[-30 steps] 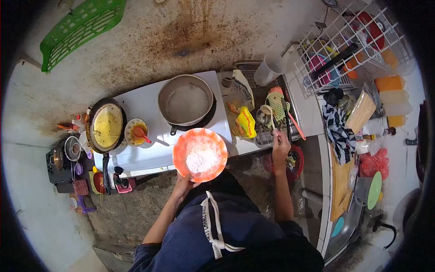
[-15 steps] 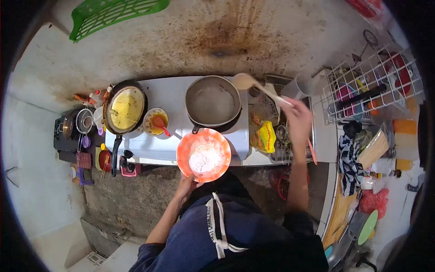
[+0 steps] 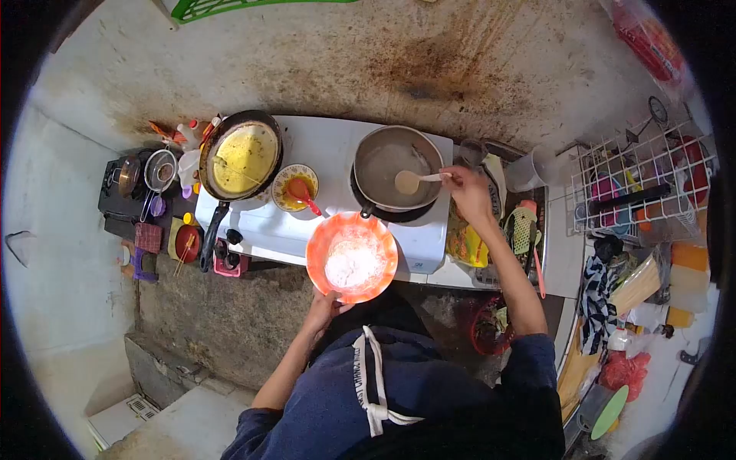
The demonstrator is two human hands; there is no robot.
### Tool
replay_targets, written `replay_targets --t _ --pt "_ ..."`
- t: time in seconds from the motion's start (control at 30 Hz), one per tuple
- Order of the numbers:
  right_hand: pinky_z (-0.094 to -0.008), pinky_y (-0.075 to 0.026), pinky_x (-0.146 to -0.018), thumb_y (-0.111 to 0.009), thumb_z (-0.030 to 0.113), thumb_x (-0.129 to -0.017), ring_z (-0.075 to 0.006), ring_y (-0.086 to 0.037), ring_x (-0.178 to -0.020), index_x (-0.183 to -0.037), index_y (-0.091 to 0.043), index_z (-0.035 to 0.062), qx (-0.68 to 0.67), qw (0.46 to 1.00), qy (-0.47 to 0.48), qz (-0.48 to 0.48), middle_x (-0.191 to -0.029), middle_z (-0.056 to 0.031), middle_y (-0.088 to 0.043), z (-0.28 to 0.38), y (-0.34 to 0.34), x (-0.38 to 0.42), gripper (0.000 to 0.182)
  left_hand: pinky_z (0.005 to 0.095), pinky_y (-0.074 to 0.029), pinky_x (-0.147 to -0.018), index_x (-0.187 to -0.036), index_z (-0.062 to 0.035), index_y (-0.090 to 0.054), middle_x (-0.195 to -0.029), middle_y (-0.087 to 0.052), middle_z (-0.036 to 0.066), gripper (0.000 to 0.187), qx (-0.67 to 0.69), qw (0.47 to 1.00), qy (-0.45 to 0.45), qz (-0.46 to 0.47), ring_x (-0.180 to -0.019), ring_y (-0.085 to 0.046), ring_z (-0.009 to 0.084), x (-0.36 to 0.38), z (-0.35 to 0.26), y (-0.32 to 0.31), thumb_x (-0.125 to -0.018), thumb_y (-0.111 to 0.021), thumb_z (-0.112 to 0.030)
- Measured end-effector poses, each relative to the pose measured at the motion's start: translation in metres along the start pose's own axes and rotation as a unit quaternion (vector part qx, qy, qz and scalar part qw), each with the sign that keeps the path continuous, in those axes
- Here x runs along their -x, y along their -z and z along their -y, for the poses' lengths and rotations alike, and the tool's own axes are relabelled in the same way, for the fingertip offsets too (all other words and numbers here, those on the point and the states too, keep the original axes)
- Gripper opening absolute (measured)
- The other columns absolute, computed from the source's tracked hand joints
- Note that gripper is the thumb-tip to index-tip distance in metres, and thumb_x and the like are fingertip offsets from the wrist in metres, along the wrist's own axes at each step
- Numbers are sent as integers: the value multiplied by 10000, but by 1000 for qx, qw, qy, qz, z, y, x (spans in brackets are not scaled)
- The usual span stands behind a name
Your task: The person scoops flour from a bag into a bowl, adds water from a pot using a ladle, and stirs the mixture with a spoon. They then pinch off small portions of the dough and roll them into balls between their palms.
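Note:
My left hand [image 3: 325, 308] grips the near rim of an orange-and-white bowl [image 3: 316, 244] with white powder [image 3: 351, 264] inside, held in front of the stove. In my right hand [image 3: 469, 192] is the light handle of a ladle [image 3: 407, 182], its round head over the inside of a grey pot [image 3: 362, 157]. Cloudy liquid shows in that pot, which stands on the stove's right burner. To the left sits a small patterned bowl [image 3: 279, 184] holding a red spoon [image 3: 300, 192] and yellow liquid. Farther left, a black frying pan [image 3: 268, 123] contains a flat yellow layer [image 3: 244, 159].
The white stove top [image 3: 326, 138] carries the pans. Right of it are a yellow packet [image 3: 466, 247], a green grater-like tool [image 3: 521, 228] and a clear plastic container [image 3: 529, 170]. A wire rack [image 3: 644, 180] hangs at the right wall. A strainer [image 3: 160, 169] lies far left.
My right hand has brought the ladle left and down, from beside the pot to over its inside. The whole view has shifted; my left hand still holds the bowl.

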State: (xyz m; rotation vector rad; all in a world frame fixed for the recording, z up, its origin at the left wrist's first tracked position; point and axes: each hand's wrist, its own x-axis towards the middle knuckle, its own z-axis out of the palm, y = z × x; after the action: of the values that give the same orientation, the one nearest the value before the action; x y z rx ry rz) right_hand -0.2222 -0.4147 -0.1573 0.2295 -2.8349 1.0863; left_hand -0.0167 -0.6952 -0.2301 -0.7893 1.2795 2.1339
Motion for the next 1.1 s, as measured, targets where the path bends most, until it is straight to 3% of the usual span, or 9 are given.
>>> replay_targets --t 0.17,0.23,0.37,0.57,0.6,0.7,0.97,1.03,1.1 --pt "-250 -482 -592 -590 106 -776 -149 -621 -641 -875 -622 -9 -167 977 -127 42 -725 -109 -634 -32 -18 -10 155 367 -500 -784 -1239 -108 -117 -1178 -381 141 526 9 1000 -25 5 -928 -544 243 -5 5 2 -818 -428 -60" --pt "-228 -491 -608 -583 92 -792 -138 -618 -662 -895 -603 -48 -290 936 -189 67 -746 -103 -628 -30 -20 -11 176 360 -503 -781 -1222 -101 -128 -1172 -380 146 506 3 1000 -17 7 -922 -547 246 -5 2 -2 -818 -429 -56" --pt "-218 -497 -617 -578 89 -800 -146 -620 -674 -914 -588 -63 -303 928 -210 55 -776 -107 -624 -17 -5 -11 190 351 -511 -767 -1167 -90 -164 -1159 -380 159 429 7 1000 -5 25 -898 -562 250 -12 5 -4 -826 -422 -48" --pt "-210 -492 -619 -563 87 -809 -140 -619 -686 -931 -583 -65 -270 949 -161 35 -782 -107 -622 4 40 -5 196 355 -511 -769 -1136 -84 -176 -1147 -391 169 386 10 999 -11 48 -888 -570 254 -14 1 -13 -839 -420 -52" --pt "-204 -488 -614 -558 84 -810 -132 -618 -688 -944 -583 -62 -259 954 -147 45 -784 -104 -622 13 48 -2 200 380 -470 -809 -1235 -158 -187 -1176 -409 86 528 24 999 12 46 -954 -531 200 -17 4 -10 -798 -464 -51" --pt "-199 -487 -611 -557 82 -811 -127 -618 -692 -956 -583 -61 -261 951 -155 53 -785 -104 -622 35 61 13 205 367 -470 -811 -1239 -166 -196 -1163 -424 79 521 17 998 17 54 -931 -541 183 -19 4 -8 -804 -462 -55" --pt "-202 -462 -584 -568 107 -809 -77 -580 -653 -964 -594 8 -245 948 -192 63 -785 -56 -624 66 25 95 185 349 -485 -778 -1247 -169 -212 -1162 -434 72 525 48 996 17 67 -878 -560 175 -24 5 -8 -811 -473 -36" --pt "-209 -450 -571 -588 108 -781 -92 -577 -645 -952 -605 35 -136 984 -105 48 -770 -45 -623 64 2 122 187 367 -498 -782 -1155 -95 -212 -1142 -411 130 424 38 997 10 68 -872 -563 227 -24 4 -9 -821 -467 -36" --pt "-228 -468 -592 -600 96 -749 -134 -590 -669 -922 -608 30 -89 995 5 46 -757 -57 -617 69 -11 143 185 369 -496 -785 -1161 -102 -210 -1144 -413 130 432 36 997 12 65 -874 -564 230 -25 3 -9 -821 -469 -39"
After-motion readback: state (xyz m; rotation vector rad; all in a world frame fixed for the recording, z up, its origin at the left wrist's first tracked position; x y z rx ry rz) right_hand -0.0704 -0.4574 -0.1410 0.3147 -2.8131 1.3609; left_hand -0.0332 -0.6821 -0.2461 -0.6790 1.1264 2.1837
